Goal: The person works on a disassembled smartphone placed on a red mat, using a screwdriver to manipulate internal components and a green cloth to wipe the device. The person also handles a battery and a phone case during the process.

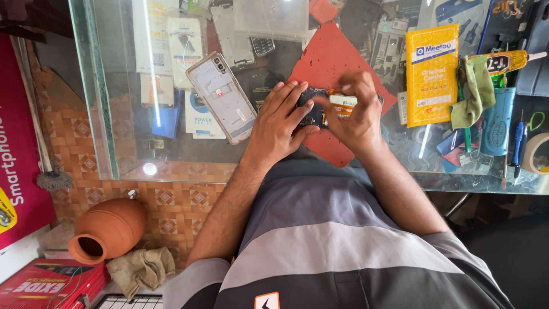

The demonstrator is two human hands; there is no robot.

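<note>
An opened phone body (315, 110) with dark internals lies on a red mat (334, 63) on the glass counter. My left hand (279, 123) rests on its left end, fingers spread over it. My right hand (353, 111) pinches a small yellow-orange part (343, 104) at the phone's right side with thumb and forefinger. A detached pale phone back cover (222, 97) lies tilted on the glass to the left of my left hand.
A yellow flat package (431, 74), a green cloth (474, 91), a glue tube (506, 62), screwdrivers (517, 143) and a tape roll (537, 153) crowd the counter's right. Phone cases show under the glass (114, 114). A clay pot (108, 229) stands on the floor at left.
</note>
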